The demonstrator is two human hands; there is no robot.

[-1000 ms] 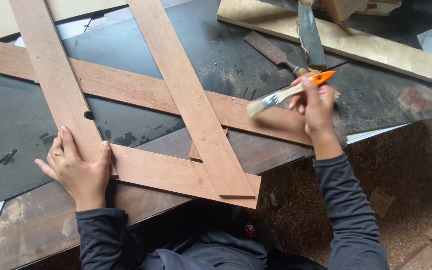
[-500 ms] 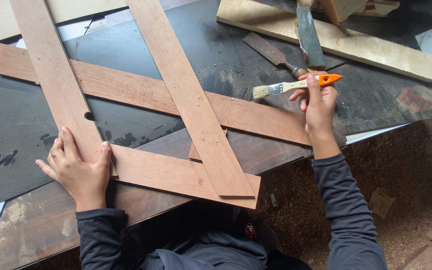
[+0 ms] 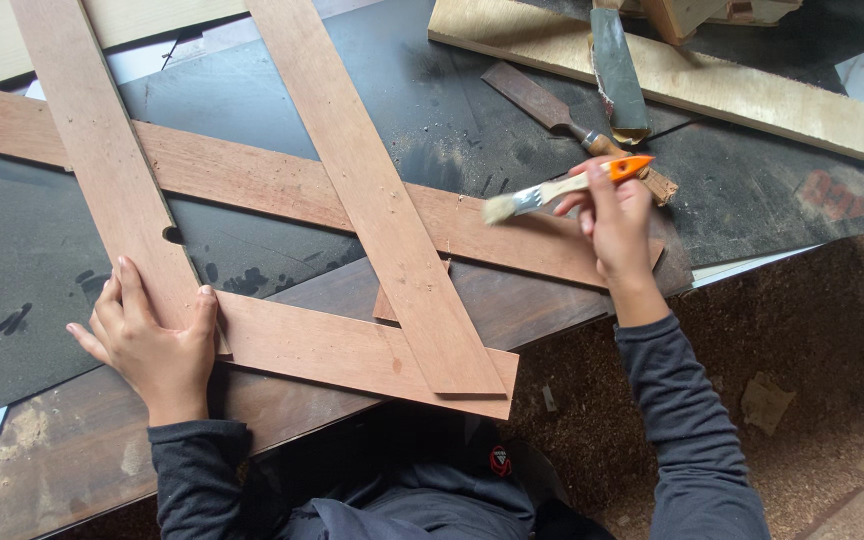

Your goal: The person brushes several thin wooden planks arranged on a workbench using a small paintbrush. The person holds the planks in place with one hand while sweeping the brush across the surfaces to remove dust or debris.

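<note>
Resting flat, the left hand [image 3: 152,345] pressed with spread fingers on the lower end of a reddish wooden slat [image 3: 102,160] near the surface's [image 3: 42,250] near-left edge, closing on nothing. The right hand [image 3: 617,215] had its grip pinched shut around an orange-handled paintbrush [image 3: 562,187], bristles pointing left and lifted just above a long cross slat [image 3: 282,190] toward the right edge. A steeper slat [image 3: 372,200] lay over both, and a fourth board [image 3: 352,350] ran along the near edge. By the look of it, brushing of the crossed slats was in hand; the next stroke would call for lowering the bristles onto the wood while the other palm steadied the frame. A chisel [image 3: 542,105] and a pale plank [image 3: 712,85] lay at the far-right corner. Whether the bristles carried glue or finish was hard to make out, and the slats' far ends were cut off.
</note>
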